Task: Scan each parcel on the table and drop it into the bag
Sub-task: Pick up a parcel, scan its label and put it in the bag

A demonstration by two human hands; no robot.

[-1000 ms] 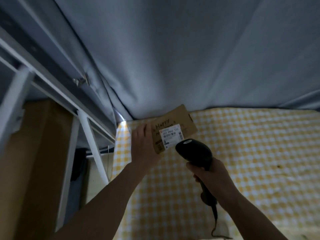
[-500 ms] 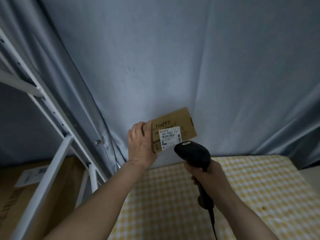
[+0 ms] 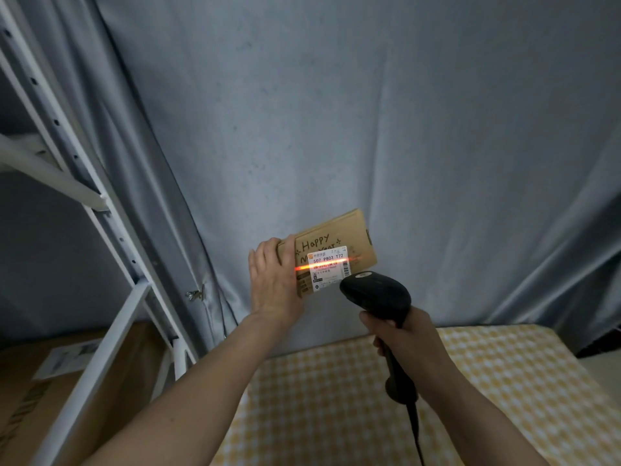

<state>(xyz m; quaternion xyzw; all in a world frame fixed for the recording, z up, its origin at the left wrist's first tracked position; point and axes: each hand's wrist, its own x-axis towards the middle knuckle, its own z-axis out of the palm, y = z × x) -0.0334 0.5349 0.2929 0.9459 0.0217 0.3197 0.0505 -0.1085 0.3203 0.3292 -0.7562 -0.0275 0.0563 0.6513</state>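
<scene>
- Since half a second ago an orange scan line has lit up across the label, where there was none; the parcel and both hands sit in much the same pose against the curtain.
- The left hand is closed on the left end of the parcel, fingers wrapped behind it and the label face turned toward the person; it is held up in the air, above the table and clear of it.
- The right hand is wrapped tight around the handle of the scanner, whose head points up at the label from just below and to the right.
- The line crosses the label near its printed number and spills onto the left hand's edge. To scan well, I would judge the beam should lie along the barcode bars, so a slight tilt or lowering of the scanner may help.
- Hold the parcel flat and steady to avoid glare and blur.
- The bag is out of view, so the drop has to wait until the scan registers.
- The cord hangs down below the handle; keep it free of the table edge.
</scene>
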